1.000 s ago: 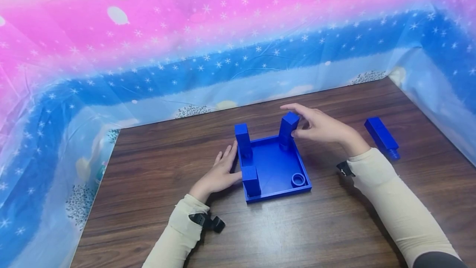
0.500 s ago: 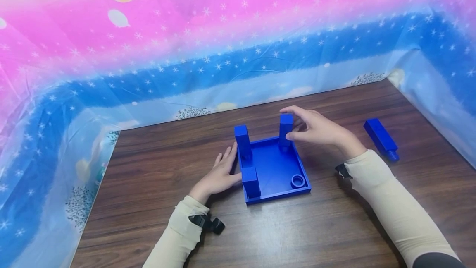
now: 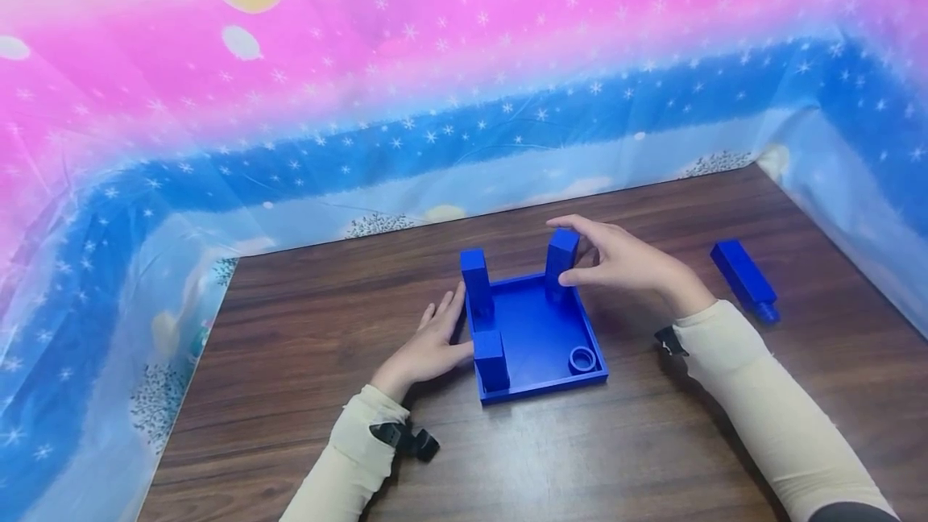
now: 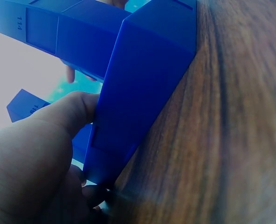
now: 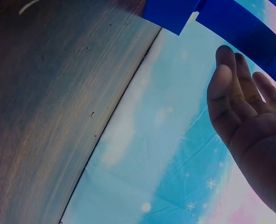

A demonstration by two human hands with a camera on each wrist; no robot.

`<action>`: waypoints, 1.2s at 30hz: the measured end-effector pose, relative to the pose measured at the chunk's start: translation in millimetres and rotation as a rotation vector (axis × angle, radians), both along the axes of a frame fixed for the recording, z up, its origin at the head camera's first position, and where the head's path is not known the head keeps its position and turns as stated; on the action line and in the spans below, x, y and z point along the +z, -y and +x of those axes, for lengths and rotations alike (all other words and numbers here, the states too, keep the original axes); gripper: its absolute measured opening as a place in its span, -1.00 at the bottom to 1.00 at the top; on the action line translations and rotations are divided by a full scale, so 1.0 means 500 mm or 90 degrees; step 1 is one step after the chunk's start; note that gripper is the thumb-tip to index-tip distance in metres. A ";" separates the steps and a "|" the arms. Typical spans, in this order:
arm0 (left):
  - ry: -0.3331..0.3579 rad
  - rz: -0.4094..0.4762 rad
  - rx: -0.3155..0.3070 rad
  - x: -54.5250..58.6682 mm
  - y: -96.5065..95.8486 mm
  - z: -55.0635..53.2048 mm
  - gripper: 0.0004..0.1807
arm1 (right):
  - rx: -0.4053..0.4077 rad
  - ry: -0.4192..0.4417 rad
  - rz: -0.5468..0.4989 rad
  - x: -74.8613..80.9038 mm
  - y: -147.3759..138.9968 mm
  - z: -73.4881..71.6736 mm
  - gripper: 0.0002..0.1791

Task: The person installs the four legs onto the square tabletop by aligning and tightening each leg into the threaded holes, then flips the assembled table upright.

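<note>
Blue and hard-looking, probably plastic, the far-right post point(image 3: 562, 256) stands near enough upright in the far right corner of a shallow square tray point(image 3: 536, 333), its flat sides turned a little off the tray's edges. I'd expect it to be light and stiff, not easily broken, though its smooth faces may slip under dry fingers; the surest hold looks to be across opposite faces of the upper half, where nothing crowds it. That is about where the right hand point(image 3: 627, 264) has it, thumb on the near side and fingers curved round behind, a narrow, loose-looking hold. The left hand point(image 3: 428, 349) lies along the tray's left wall, fingers straight and thumb against the side, gripping nothing that I can see. Two matching posts, the far-left post point(image 3: 475, 276) and the near-left post point(image 3: 491, 361), rise from the left corners and could catch a hand crossing over. The near right corner carries a bare ring socket point(image 3: 582, 360). Well off to the right, a loose post point(image 3: 743, 271) lies on the dark wooden worktop point(image 3: 326, 321), its narrower round end towards the person, with the right forearm between it and the near edge. A pink and blue printed cloth point(image 3: 435, 119) walls in the back and sides.
</note>
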State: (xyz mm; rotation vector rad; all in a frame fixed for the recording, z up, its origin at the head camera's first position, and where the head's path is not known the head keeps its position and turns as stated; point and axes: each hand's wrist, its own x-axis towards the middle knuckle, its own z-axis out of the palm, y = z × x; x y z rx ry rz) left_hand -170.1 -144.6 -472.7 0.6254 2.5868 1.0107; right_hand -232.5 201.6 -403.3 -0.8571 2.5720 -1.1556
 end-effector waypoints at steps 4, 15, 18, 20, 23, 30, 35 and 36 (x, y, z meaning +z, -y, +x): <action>0.001 0.000 0.002 0.000 -0.001 0.001 0.12 | 0.010 -0.006 0.006 -0.003 -0.003 0.001 -0.07; 0.006 0.005 -0.007 0.000 0.000 0.002 0.09 | 0.023 -0.042 0.010 -0.002 -0.001 0.001 -0.13; 0.008 0.006 -0.006 -0.001 0.000 0.001 0.10 | 0.021 -0.041 0.008 0.000 0.000 0.001 -0.12; 0.009 0.008 -0.006 -0.001 0.000 0.001 0.10 | 0.021 -0.042 0.006 0.001 0.000 0.001 -0.12; 0.008 0.005 -0.007 -0.001 0.001 -0.001 0.10 | 0.021 -0.043 0.004 0.001 -0.001 -0.002 -0.12; 0.000 0.005 -0.007 0.000 0.002 -0.003 0.10 | 0.018 -0.040 0.002 0.002 -0.001 -0.006 -0.13; 0.002 0.002 -0.007 0.000 0.002 -0.001 0.10 | 0.020 -0.039 0.000 -0.002 -0.001 -0.005 -0.15; 0.003 0.001 -0.007 -0.001 0.002 0.000 0.10 | 0.020 -0.040 0.001 -0.003 -0.001 -0.005 -0.16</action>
